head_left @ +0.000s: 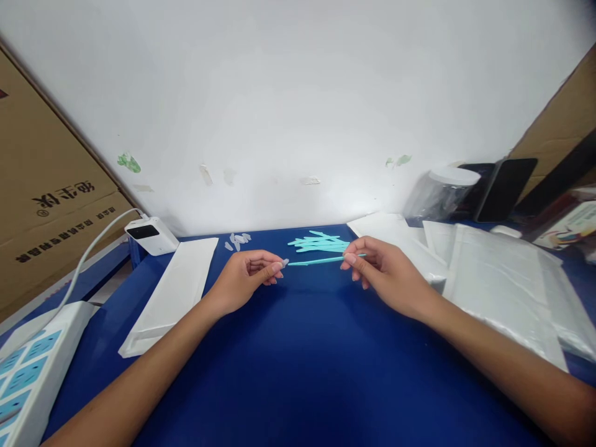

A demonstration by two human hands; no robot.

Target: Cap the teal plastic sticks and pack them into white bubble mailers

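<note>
My right hand [379, 270] pinches a thin teal plastic stick [316, 261] that points left, just above the blue table [298, 372]. My left hand [249, 276] is closed in a pinch on a small clear cap [285, 263] right at the stick's left tip. Behind the hands lies a loose pile of several more teal sticks [319, 243]. A few small clear caps [237, 239] lie on the table behind my left hand.
A long white packet [172, 292] lies to the left, with a white power bank [151, 234] and a power strip [28, 366] beyond it. Clear plastic bags [498, 273], a jar [442, 192] and a phone [505, 186] sit on the right. Cardboard boxes flank the table.
</note>
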